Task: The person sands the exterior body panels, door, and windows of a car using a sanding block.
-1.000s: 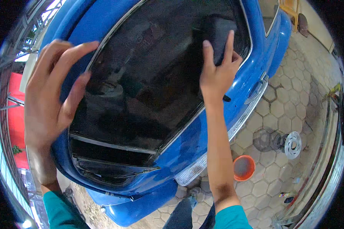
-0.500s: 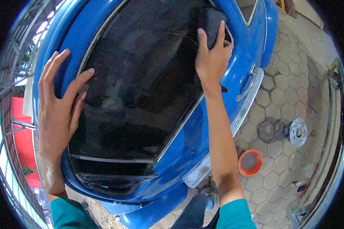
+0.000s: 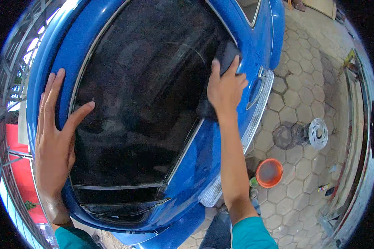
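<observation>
A blue car [image 3: 212, 151] fills the middle of the view, with a large dark glass window [image 3: 133, 99] framed by a thin bright trim. My right hand [image 3: 227, 91] is pressed on a dark cloth [image 3: 226, 52] at the window's right edge, where glass meets blue paint. Its fingers lie over the cloth, and part of the cloth shows below and left of the palm. My left hand [image 3: 54, 139] rests against the blue frame left of the window. Its fingers point upward, and the thumb stretches over the glass, holding nothing.
Right of the car, an orange bowl [image 3: 280, 177] stands on hexagonal paving [image 3: 297, 166]. Beyond it is a clear object with a round slotted disc [image 3: 318, 133]. A silver ridged running board [image 3: 262, 97] edges the car. Metal framework [image 3: 12, 83] and red panels [image 3: 18, 166] are at left.
My right hand and the cloth have slid down along the window's right edge. My left hand has shifted slightly down and left. The whole view has moved a little.
</observation>
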`<state>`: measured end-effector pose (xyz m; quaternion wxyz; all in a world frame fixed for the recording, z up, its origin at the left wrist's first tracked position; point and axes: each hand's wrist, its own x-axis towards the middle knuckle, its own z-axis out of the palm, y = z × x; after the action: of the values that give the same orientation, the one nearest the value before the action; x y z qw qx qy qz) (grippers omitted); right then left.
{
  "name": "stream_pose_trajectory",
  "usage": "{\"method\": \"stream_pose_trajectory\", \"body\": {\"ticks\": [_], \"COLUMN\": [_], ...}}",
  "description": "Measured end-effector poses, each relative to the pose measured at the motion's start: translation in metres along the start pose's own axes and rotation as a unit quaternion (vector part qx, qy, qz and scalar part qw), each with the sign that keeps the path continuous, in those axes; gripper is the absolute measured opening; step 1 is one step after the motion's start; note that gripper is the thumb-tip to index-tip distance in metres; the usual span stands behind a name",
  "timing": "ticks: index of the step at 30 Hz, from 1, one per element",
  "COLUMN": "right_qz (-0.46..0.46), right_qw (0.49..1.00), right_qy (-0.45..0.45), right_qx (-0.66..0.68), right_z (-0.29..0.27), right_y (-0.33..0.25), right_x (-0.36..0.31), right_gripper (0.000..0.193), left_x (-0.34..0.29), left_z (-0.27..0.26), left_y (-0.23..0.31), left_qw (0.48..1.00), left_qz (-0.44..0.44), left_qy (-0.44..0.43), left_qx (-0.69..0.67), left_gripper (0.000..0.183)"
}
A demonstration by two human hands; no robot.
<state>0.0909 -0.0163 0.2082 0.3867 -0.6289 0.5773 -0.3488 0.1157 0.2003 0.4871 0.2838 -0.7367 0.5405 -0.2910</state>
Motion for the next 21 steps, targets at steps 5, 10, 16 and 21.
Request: {"method": "stream_pose_trajectory", "body": {"ticks": [5,10,16,21], "right_qz": [-0.004,0.057,-0.202,-0.347], "right_qw": [0.998,0.992,0.953,0.902], "right_qy": [-0.039,0.027,0.072,0.051], "right_qx": [0.056,0.111,0.215,0.253], "right_z": [0.004,0.004,-0.018,-0.026], "right_y": [0.003,-0.016,-0.1,-0.112], "right_x": [-0.016,0.033,0.021,-0.035], "right_gripper": [0.077,0.075,0.075,0.08], "left_x": [0.0,0.006,0.008,0.003], "left_z": [-0.006,-0.007,-0.01,0.001], "left_y": [0.0,-0.003,0.001,-0.013], "left_qw": [1.0,0.998,0.995,0.972], "left_qz": [0.005,0.037,0.034,0.04], "left_qy": [-0.026,-0.017,-0.001,0.074], "left_qx": [-0.001,-0.046,-0.095,-0.218], "left_gripper": [0.036,0.03,0.034,0.047]}}
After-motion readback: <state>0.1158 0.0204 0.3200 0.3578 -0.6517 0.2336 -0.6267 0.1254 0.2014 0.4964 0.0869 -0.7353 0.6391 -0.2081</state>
